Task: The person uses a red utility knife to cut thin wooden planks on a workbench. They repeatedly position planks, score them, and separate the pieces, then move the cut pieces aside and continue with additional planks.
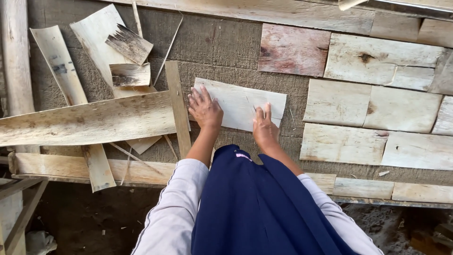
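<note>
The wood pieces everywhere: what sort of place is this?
Probably a small workshop where thin wood sheets are sorted or laid out. Both hands, left and right, press a pale sheet on a rough mat; more sheets lie in rows, with scraps nearby.

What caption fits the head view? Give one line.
Both hands, left and right, press a pale veneer sheet flat.

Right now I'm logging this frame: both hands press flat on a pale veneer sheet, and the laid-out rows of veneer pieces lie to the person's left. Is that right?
Not quite. In the head view the left hand and right hand do rest on the pale veneer sheet, but the rows of veneer pieces lie to the person's right, not left.
</note>
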